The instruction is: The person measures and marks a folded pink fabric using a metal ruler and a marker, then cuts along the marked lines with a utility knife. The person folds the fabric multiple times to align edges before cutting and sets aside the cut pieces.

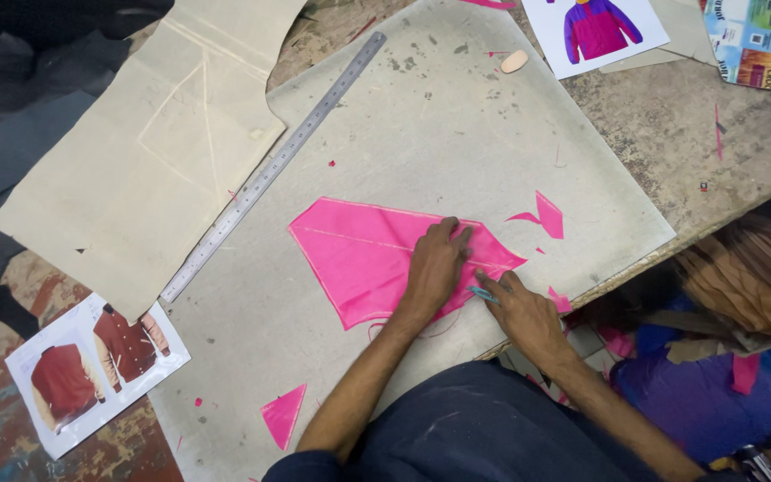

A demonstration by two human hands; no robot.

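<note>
Scene: We look down on a worktable where a person bends over a grey board [457, 134], cutting pink fabric [359, 254].
Left hand: The left hand [435, 263] lies flat on the fabric, fingers spread and pressed down near its right edge.
Right hand: The right hand [519, 308] pinches a small blue tool [484, 293], its tip touching the fabric's lower right edge just beside the left hand; we cannot tell whether it is a blade or a marker.
Fabric: The pink piece sits near the middle of the board, well short of the board's front edge, with a pale line running across it.
Around it: A steel ruler [269, 170] lies diagonally to the left, apart from the fabric and touching a beige pattern [145, 152]. Pink scraps [546, 214] dot the board. A jacket photo [91, 366] lies at lower left, and a second print [595, 31] at the top.
Risk, as we judge it: The tool works very close to the left fingertips, so a slip could nick them if it is a blade. With the ruler set aside, a freehand stroke could wander off the line. Light fabric could bunch or creep if the pressing hand eases.
</note>
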